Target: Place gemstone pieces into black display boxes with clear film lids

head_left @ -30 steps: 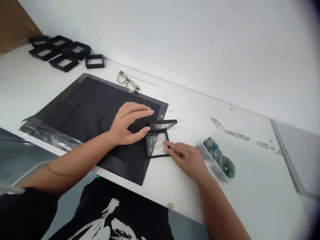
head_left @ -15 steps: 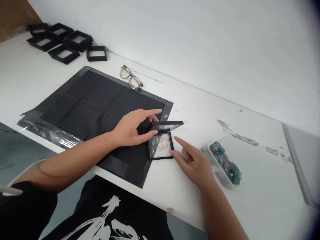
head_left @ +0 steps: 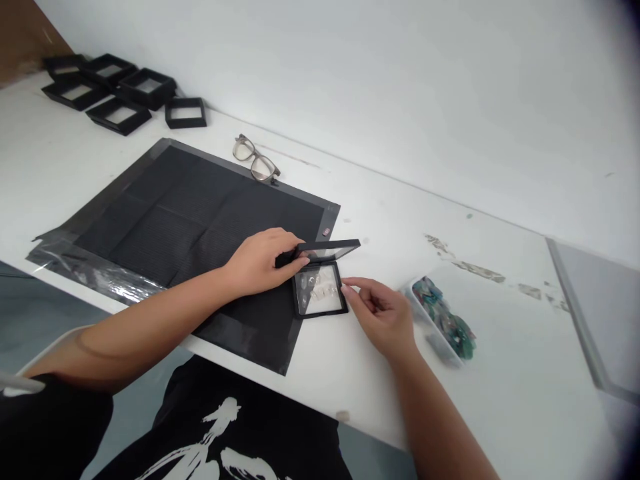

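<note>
A black hinged display frame [head_left: 320,313] lies open over the right edge of a black mat [head_left: 200,213], its lid [head_left: 330,251] tilted up. Several small clear and whitish pieces [head_left: 320,287] rest on the film of its lower half. My left hand [head_left: 263,263] grips the lid near its left end, thumb below and fingers behind, partly hidden. At the frame's right edge, my right hand [head_left: 383,313] has thumb and index finger pinched together. Whatever lies between those fingertips is too small to make out.
A clear plastic box [head_left: 443,323] of blue-green pieces stands right of my right hand. Glasses [head_left: 256,159] lie beyond the mat. Several black frames [head_left: 119,115] are grouped at the far left by the wall. A grey-edged panel [head_left: 575,313] lies at the right.
My right thumb and index finger have come together at the frame's right edge; they were apart. My left index finger has come down from its stretched position onto the lid.
</note>
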`<action>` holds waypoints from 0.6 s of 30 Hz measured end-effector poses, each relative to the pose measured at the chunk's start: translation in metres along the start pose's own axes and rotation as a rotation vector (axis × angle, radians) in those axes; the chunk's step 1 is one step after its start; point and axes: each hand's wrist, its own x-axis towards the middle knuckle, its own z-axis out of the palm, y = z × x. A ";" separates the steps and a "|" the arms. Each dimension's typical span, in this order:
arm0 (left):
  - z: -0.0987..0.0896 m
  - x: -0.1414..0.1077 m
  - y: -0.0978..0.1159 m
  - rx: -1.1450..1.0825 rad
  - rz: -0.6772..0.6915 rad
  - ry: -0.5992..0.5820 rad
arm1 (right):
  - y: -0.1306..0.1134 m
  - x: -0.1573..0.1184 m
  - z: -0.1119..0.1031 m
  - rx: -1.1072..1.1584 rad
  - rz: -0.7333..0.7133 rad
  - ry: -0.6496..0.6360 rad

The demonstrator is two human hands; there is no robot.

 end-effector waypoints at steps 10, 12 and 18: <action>0.000 0.000 -0.005 -0.040 0.035 0.004 | -0.002 0.004 0.003 0.033 0.050 -0.054; 0.001 0.000 -0.006 -0.048 0.045 0.009 | 0.000 0.005 0.004 0.030 0.047 -0.050; 0.000 0.001 -0.006 -0.054 0.074 0.022 | 0.000 0.004 0.001 0.037 0.037 -0.087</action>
